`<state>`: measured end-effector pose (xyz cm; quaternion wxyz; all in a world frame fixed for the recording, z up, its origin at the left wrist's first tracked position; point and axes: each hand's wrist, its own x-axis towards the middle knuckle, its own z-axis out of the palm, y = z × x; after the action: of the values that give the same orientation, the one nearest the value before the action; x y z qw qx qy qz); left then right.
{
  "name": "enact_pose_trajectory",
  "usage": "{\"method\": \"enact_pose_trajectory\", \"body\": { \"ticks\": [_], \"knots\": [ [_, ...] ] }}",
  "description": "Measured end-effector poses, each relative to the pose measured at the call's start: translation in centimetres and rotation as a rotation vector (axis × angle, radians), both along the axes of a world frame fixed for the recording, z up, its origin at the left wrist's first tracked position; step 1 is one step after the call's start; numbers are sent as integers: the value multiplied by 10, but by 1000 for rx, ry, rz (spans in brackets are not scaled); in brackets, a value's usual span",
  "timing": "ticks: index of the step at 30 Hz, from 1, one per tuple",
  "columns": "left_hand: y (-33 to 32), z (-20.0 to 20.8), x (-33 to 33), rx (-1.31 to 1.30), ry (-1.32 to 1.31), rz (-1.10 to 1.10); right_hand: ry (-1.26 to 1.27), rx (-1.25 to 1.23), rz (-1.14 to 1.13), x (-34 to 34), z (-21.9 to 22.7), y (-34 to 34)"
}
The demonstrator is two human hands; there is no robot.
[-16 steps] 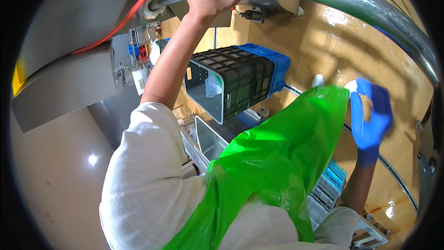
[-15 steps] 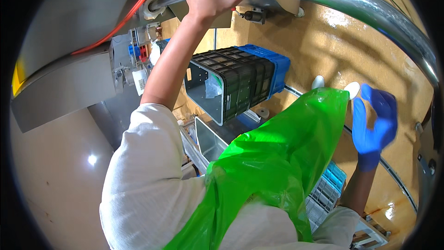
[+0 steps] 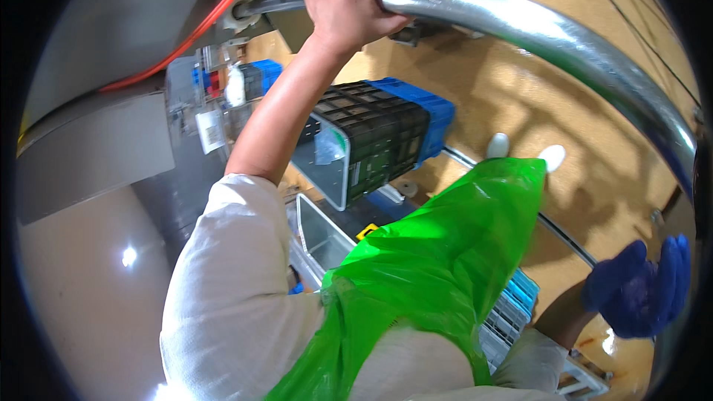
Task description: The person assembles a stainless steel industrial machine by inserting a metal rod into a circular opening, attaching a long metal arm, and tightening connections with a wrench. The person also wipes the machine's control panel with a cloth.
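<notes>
Bare and raised high, my left hand is wrapped round a thick, curved metal rail. My right hand wears a blue glove and is held out at the far right. Its fingers are stretched out and it holds nothing. A green plastic apron hangs over my front between both arms.
Below my left arm stand stacked black crates with a blue crate next to them. A grey open bin sits nearer me. Light blue and grey crates are at lower right. An orange hose runs along the upper left.
My right hand has swung down and to the right, turning over. My left hand keeps its hold on the rail. The view has shifted slightly.
</notes>
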<state>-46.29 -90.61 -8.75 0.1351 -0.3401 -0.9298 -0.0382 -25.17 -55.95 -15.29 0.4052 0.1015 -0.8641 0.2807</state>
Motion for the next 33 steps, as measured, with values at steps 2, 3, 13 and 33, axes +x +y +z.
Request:
{"method": "enact_pose_trajectory", "body": {
  "ticks": [2, 3, 13, 33],
  "knots": [
    [-19, -9, -4, -124, 77, -21, -194, 120, -36, -19, 19, -13],
    [-22, -8, -3, -115, 80, -22, -288, 183, -60, -30, 28, -21],
    [-19, 7, 9, -84, 27, -34, -522, 204, -94, -44, 80, -39],
    [49, 42, 44, -162, -229, -20, -46, -616, -1099, 367, 165, 377]
  ]
}}
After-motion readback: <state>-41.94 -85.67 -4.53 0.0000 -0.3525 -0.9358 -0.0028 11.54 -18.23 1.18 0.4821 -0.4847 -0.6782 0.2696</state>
